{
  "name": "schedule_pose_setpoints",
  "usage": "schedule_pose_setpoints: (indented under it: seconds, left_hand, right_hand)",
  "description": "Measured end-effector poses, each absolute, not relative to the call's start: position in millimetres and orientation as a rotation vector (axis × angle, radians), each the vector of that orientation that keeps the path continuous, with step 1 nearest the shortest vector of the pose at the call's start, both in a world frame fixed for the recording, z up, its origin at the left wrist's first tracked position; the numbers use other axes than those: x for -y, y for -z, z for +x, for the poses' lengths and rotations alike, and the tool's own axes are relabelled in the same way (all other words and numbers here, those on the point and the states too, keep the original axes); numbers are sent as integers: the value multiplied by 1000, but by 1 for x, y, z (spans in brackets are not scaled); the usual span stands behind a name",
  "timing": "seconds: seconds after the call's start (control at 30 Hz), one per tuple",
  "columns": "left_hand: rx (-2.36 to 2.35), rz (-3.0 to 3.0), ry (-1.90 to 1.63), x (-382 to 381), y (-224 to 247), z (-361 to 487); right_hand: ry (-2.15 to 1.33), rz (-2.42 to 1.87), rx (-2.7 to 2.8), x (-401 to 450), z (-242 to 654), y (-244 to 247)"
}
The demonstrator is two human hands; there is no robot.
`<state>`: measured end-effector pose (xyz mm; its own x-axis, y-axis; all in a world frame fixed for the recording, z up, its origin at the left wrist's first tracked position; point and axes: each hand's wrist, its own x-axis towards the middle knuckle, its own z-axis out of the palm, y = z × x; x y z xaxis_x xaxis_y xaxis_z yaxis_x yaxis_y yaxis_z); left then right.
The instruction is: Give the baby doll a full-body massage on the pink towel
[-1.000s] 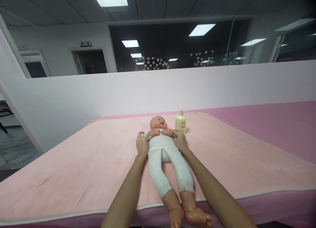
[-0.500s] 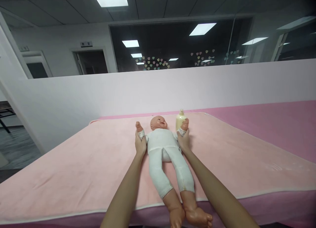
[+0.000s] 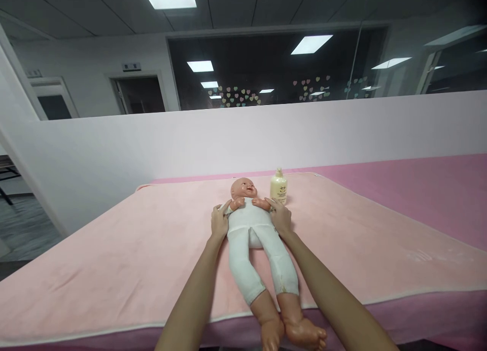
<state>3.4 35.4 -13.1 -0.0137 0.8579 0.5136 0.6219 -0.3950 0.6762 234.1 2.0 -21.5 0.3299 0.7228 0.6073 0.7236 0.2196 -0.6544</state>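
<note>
Left of centre, the left forearm is rising from the lower edge of the frame, and the left hand (image 3: pixel 219 222) is holding one arm of the doll (image 3: pixel 251 219), fingers curling round the sleeve. In mid-frame the doll is lying face-up on a pink blanket (image 3: pixel 125 249), its small hands resting on its chest. Right of centre, the right forearm is slanting up leftward, the right hand (image 3: pixel 280 217) gripping the other arm while a yellow bottle (image 3: pixel 279 187) is standing just behind

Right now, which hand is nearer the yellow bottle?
Right: the right hand is just in front of the yellow bottle, beside the doll; the left hand is farther away, on the doll's other side.
</note>
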Motion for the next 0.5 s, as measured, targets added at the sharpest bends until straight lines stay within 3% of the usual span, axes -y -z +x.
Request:
schedule_pose_setpoints:
  seconds: [0.5]
  left_hand:
    - [-1524,2209,-1260,-25,8,10]
  right_hand:
    - [-21,-1430,1643,0,233,12]
